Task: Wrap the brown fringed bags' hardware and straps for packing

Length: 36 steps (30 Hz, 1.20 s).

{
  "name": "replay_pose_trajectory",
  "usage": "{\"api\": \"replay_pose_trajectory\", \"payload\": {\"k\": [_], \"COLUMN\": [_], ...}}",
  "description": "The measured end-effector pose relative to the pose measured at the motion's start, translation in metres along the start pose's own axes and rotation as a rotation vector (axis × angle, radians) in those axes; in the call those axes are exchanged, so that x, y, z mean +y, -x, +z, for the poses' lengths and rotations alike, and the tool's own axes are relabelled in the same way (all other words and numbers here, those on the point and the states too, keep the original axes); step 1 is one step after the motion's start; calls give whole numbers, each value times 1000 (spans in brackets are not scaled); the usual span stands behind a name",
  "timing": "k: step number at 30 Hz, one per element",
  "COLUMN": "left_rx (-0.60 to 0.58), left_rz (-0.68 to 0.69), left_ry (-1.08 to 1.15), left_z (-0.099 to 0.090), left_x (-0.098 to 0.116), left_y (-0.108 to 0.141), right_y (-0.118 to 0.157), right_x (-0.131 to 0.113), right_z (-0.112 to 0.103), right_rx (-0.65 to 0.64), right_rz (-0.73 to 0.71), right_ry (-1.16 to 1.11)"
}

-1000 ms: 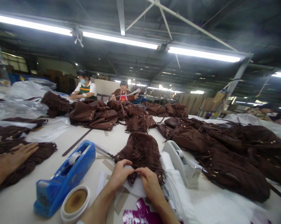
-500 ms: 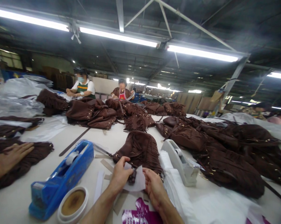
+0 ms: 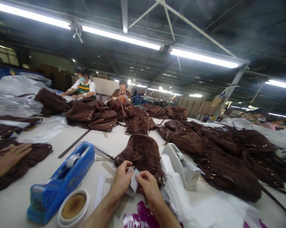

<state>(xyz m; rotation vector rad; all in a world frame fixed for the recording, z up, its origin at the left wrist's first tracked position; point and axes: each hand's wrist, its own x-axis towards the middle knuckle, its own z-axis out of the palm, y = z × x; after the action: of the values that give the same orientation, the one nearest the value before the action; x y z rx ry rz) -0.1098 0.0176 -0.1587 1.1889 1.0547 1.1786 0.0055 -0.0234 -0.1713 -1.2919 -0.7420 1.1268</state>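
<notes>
Both my hands pinch a small sheet of thin white paper (image 3: pixel 133 184) in front of a brown fringed bag (image 3: pixel 140 152). My left hand (image 3: pixel 122 178) is closed on the paper's left side. Fingers of my right hand (image 3: pixel 147 185) are pressed together on its right edge. The paper is folded over, and what lies inside it is hidden. The bag rests on the white table (image 3: pixel 104 136) just beyond my fingertips, its fringe toward the right.
A blue tape dispenser (image 3: pixel 62 180) and a round tub (image 3: pixel 73 207) stand left; a grey tape dispenser (image 3: pixel 181 164) and white plastic bags (image 3: pixel 178 193) lie right. Brown bags (image 3: pixel 228 155) are piled around. A co-worker's hand (image 3: pixel 12 158) rests on fringe at far left; other people work behind.
My right hand has moved left and folded the paper over the small dark piece that showed on it before. My left hand stays nearly in place.
</notes>
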Motion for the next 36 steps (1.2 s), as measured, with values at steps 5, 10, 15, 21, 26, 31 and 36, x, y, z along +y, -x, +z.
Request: {"api": "replay_pose_trajectory", "payload": {"k": [5,10,15,21,26,31,36], "left_rx": [-18,-99,-144,-206,-177,-161,-134], "left_rz": [-109,-253,-265,-231,-202,-207,-240], "left_ry": [145,277,199,143,109,69,82], "left_z": [-7,-10,-2,2,3,2,1], "left_x": [4,6,-2,-9,-15,-20,-22], "left_y": [0,3,7,10,4,0,-4], "right_y": [-3,-2,2,-1,-1,-4,-7], "right_x": [-2,-10,-12,-6,-5,-10,-19], "right_z": [6,-2,-4,-3,-8,-14,-10], "right_rx": [6,-11,-40,-60,-71,-92,-132], "right_rz": [47,107,58,-60,-194,-211,-327], "right_ry": [-54,-119,-122,19,171,362,582]}}
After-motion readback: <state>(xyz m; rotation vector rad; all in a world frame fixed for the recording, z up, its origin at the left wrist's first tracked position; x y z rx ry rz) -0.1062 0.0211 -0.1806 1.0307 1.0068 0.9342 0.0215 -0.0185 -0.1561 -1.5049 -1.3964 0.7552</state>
